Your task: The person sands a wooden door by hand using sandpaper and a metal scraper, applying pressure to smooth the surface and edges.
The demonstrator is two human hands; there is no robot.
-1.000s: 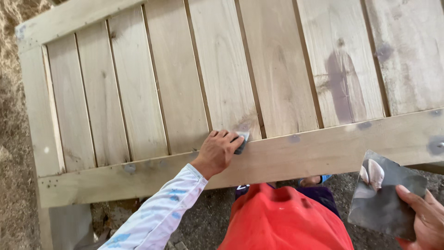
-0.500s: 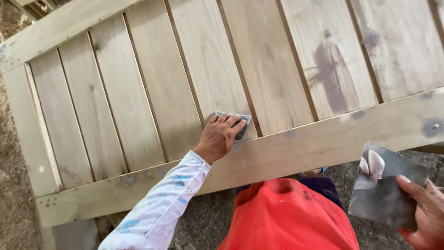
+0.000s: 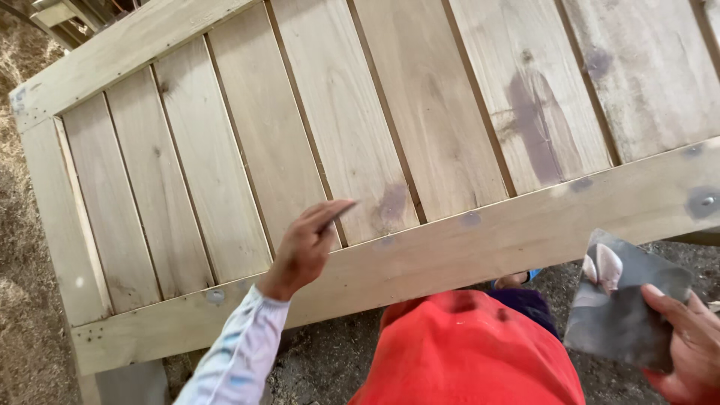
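Observation:
My left hand (image 3: 304,247), in a white patterned sleeve, hovers just above the slatted wooden panel (image 3: 225,165) near its lower rail (image 3: 487,247). It pinches a small thin scraper (image 3: 341,212), seen edge-on. A fresh grey filler smear (image 3: 391,204) lies on the plank just right of that hand. My right hand (image 3: 686,345), at the bottom right, grips a flat grey metal plate (image 3: 622,307) that carries two pale blobs of filler (image 3: 604,266).
More grey filler patches mark the planks at the upper right (image 3: 532,127) and the rail's right end (image 3: 703,201). My red clothing (image 3: 465,352) fills the lower middle, with a foot (image 3: 514,281) under the rail. Gravel ground (image 3: 322,360) lies below the panel.
My left hand has lifted off the plank and moved left, uncovering a grey smear where it was pressing. My right hand still holds the plate in the same spot.

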